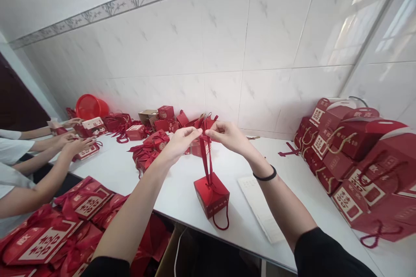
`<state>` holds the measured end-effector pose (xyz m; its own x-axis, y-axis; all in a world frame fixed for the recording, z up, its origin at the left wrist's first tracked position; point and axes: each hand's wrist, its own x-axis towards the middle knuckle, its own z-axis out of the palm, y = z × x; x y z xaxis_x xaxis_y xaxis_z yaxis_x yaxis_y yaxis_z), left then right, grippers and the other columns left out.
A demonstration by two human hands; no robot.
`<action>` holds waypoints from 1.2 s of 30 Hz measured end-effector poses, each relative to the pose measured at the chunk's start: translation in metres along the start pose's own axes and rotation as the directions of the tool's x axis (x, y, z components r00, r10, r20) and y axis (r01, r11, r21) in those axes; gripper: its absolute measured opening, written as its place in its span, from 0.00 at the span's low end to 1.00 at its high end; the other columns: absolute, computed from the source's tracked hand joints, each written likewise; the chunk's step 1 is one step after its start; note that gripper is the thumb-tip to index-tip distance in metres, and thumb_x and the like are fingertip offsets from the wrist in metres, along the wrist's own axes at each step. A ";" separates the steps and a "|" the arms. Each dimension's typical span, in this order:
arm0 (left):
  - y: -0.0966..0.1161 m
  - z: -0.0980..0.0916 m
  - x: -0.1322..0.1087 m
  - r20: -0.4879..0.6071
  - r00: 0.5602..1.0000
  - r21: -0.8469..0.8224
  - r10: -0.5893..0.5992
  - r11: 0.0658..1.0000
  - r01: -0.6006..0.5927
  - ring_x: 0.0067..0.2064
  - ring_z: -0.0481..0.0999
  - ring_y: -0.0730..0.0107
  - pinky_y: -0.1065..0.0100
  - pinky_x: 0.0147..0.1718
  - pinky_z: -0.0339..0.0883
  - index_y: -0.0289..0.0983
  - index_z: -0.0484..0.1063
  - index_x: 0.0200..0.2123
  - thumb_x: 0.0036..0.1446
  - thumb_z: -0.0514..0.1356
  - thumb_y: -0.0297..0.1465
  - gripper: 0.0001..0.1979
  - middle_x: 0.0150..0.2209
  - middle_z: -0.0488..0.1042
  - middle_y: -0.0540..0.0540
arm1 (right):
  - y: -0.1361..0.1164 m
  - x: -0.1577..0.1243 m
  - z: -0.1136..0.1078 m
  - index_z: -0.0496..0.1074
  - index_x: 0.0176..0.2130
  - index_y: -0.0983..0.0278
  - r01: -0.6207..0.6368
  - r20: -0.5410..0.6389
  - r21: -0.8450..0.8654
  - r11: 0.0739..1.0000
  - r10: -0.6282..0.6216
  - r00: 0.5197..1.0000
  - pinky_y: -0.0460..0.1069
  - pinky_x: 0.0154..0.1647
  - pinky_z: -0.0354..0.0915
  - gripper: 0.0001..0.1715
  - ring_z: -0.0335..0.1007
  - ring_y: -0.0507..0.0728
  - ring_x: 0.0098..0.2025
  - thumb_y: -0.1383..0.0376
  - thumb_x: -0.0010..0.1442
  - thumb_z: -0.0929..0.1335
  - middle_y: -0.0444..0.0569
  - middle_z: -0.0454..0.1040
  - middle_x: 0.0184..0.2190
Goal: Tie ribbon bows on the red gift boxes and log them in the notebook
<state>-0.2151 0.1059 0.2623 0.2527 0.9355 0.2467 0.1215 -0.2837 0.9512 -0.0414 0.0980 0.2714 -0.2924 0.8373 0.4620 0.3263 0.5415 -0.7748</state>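
Both of my hands are raised over the white table, pinching the upper part of a red ribbon [204, 158]. My left hand [183, 140] has thumb and forefinger closed on it, and my right hand [227, 136] grips it just beside. Two strands of the ribbon run down, taut, to the top of a small red gift box [212, 194] standing near the table's front edge. A dark red cord loop [222, 221] hangs from the box's right side. A black band circles my right wrist.
Stacked red gift boxes [354, 169] line the right side; more red boxes [159, 138] lie mid-left. A white sheet [260, 207] lies under my right forearm. At left, co-workers' hands [74, 143] handle boxes near a red basin [91, 107]. Finished-looking boxes [48, 238] pile up lower left.
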 end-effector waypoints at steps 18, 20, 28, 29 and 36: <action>-0.094 -0.040 -0.038 0.148 0.982 0.699 -0.116 0.715 -0.021 0.50 0.71 0.60 0.65 0.48 0.62 0.37 0.70 0.42 0.52 0.55 0.41 0.18 0.48 0.73 0.43 | 0.070 -0.083 -0.032 0.69 0.28 0.64 -0.273 -0.033 -0.447 0.852 0.289 0.957 0.49 0.28 0.59 0.21 0.68 0.56 0.28 0.51 0.61 0.60 0.49 0.74 0.28; -0.112 -0.020 -0.039 0.276 0.945 0.677 -0.177 0.733 -0.060 0.49 0.71 0.59 0.65 0.47 0.62 0.37 0.71 0.42 0.53 0.55 0.41 0.18 0.47 0.73 0.42 | 0.091 -0.081 0.001 0.70 0.33 0.64 -0.281 0.182 -0.392 0.876 0.374 0.909 0.49 0.33 0.61 0.17 0.70 0.56 0.33 0.53 0.60 0.63 0.51 0.75 0.33; -0.112 -0.002 -0.078 0.256 0.903 0.613 -0.346 0.780 0.125 0.19 0.73 0.69 0.71 0.23 0.61 0.37 0.68 0.30 0.57 0.51 0.40 0.14 0.19 0.73 0.51 | 0.117 -0.093 0.031 0.66 0.29 0.64 -0.394 0.298 -0.341 0.853 0.496 0.816 0.46 0.25 0.56 0.13 0.65 0.53 0.27 0.56 0.55 0.68 0.45 0.70 0.25; -0.108 -0.001 -0.082 0.273 0.885 0.564 -0.377 0.808 0.170 0.18 0.72 0.70 0.72 0.22 0.60 0.37 0.67 0.29 0.57 0.51 0.41 0.14 0.18 0.73 0.52 | 0.113 -0.092 0.029 0.65 0.27 0.64 -0.376 0.281 -0.360 0.854 0.484 0.829 0.46 0.25 0.55 0.13 0.64 0.52 0.26 0.58 0.53 0.69 0.44 0.69 0.24; -0.105 0.014 -0.096 0.419 0.770 0.211 -0.482 0.876 0.434 0.19 0.73 0.72 0.73 0.22 0.62 0.36 0.62 0.22 0.56 0.52 0.38 0.14 0.20 0.76 0.48 | 0.080 -0.097 0.015 0.62 0.24 0.64 -0.360 0.489 -0.226 0.905 0.425 0.762 0.45 0.23 0.54 0.15 0.60 0.49 0.23 0.57 0.54 0.67 0.42 0.68 0.23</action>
<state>-0.2387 0.0431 0.1366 0.5382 0.7685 -0.3459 0.4182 0.1128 0.9013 -0.0009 0.0592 0.1580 -0.5236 0.8309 -0.1884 0.6039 0.2059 -0.7700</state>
